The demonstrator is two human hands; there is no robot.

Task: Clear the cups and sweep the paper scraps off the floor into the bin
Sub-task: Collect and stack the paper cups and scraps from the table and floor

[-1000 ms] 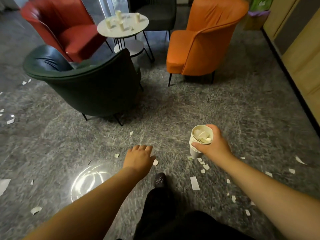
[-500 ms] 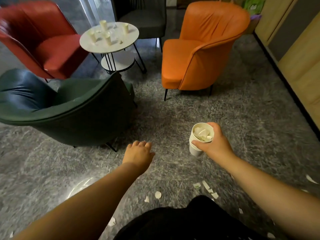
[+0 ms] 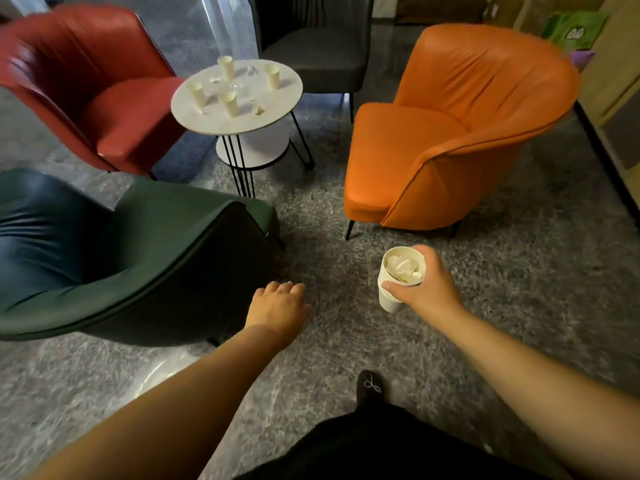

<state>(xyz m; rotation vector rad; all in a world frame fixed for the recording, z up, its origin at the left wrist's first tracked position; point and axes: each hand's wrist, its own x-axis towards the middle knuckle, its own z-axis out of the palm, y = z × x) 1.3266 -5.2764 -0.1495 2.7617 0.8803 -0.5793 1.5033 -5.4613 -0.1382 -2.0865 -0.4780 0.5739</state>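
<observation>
My right hand (image 3: pixel 424 287) grips a stack of white paper cups (image 3: pixel 398 277); the top cup holds crumpled paper scraps. My left hand (image 3: pixel 277 308) hangs palm down over the grey floor, holding nothing, fingers loosely apart, just right of the green chair. Ahead, a round white side table (image 3: pixel 277 109) carries several upright paper cups (image 3: pixel 227 67) and a few small scraps (image 3: pixel 259 110). No paper scraps show on the floor in this view.
A dark green armchair (image 3: pixel 138 258) stands close at the left, an orange armchair (image 3: pixel 446 133) at the right, a red one (image 3: pixel 104 98) and a grey one (image 3: pixel 318 46) beyond the table. My black shoe (image 3: pixel 371 386) is below. A wooden wall (image 3: pixel 620 71) runs along the right.
I have walked forward toward the table; the chairs and table appear nearer and the floor scraps have slipped out of view behind. Both hands kept their pose, the right still holding the cups.
</observation>
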